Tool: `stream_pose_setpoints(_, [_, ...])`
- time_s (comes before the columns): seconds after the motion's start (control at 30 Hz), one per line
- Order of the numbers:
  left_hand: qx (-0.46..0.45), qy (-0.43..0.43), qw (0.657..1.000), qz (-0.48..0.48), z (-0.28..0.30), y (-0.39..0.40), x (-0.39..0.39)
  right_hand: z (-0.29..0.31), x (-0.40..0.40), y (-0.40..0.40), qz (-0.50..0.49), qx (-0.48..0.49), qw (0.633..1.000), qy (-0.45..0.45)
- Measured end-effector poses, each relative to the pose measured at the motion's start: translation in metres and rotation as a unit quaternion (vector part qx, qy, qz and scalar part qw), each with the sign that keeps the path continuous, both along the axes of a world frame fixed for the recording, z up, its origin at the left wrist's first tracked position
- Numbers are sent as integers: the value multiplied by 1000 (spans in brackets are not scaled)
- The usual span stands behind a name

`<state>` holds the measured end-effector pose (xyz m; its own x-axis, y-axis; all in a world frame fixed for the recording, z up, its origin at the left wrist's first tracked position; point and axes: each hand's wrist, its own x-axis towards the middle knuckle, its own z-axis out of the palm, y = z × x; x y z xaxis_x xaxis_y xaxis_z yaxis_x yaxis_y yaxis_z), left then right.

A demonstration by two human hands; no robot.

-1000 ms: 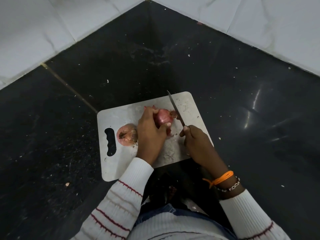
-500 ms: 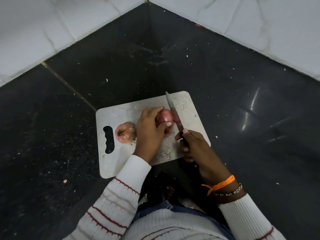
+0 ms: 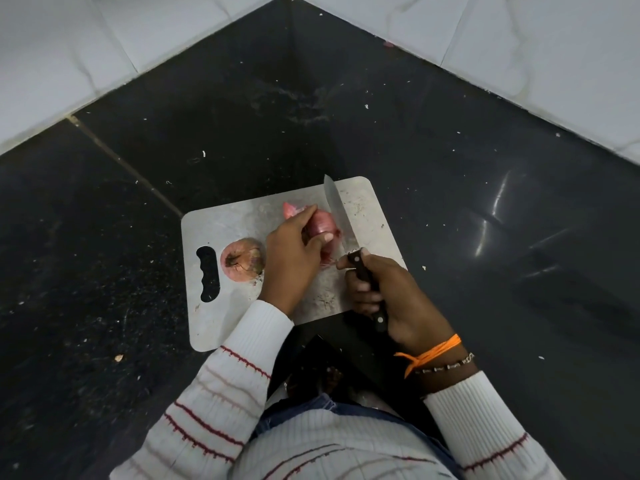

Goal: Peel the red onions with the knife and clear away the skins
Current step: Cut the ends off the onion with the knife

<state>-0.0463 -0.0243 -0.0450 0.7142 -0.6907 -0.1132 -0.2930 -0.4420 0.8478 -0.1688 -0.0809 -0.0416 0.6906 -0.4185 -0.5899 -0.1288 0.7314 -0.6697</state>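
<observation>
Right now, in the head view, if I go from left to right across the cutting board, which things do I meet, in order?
Handle slot of the cutting board → unpeeled onion → left hand → red onion it holds → knife → right hand, which grips the knife's handle.

1. Two red onions on the board: one red onion (image 3: 323, 226) near the board's far edge, gripped by the left hand, and a second onion (image 3: 242, 259) near the board's left end.
2. One knife (image 3: 341, 223), its blade lying toward the board's far right corner.
3. One cutting board (image 3: 374, 216), with one handle slot (image 3: 207, 274) at its left end.
4. Two hands: one left hand (image 3: 294, 258) and one right hand (image 3: 388, 296), which holds the knife handle.
5. Two wristbands at the right wrist: one orange thread (image 3: 433, 351) and one beaded bracelet (image 3: 446, 365).
</observation>
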Motion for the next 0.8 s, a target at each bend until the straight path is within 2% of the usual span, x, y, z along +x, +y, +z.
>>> stream_pose_setpoints(0.03, [0, -2, 1000, 2, 1, 0, 0, 1, -1, -2, -6, 58, 998, -37])
stream_pose_setpoints(0.1, [3, -6, 1000, 6, 1, -1, -2, 3, -2, -5, -14, 110, 991, -77])
stream_pose_setpoints(0.23, [1, -11, 1000, -2, 2, 0, -2, 4, -4, -7, -27, 90, 994, -58])
stream_pose_setpoints(0.37, [-4, -5, 1000, -7, 2, 2, -3, 2, -3, -2, -40, -39, 998, 29])
stream_pose_setpoints(0.47, [-9, 7, 1000, -3, 0, 2, -3, 2, -3, 4, -33, -152, 984, 90])
stream_pose_setpoints(0.63, [4, -28, 1000, -4, -2, -1, -5, -3, 2, 15, 25, -327, 929, 172])
stream_pose_setpoints(0.8, [23, -61, 998, -12, -5, -4, -7, -4, 5, 15, 50, -409, 886, 211])
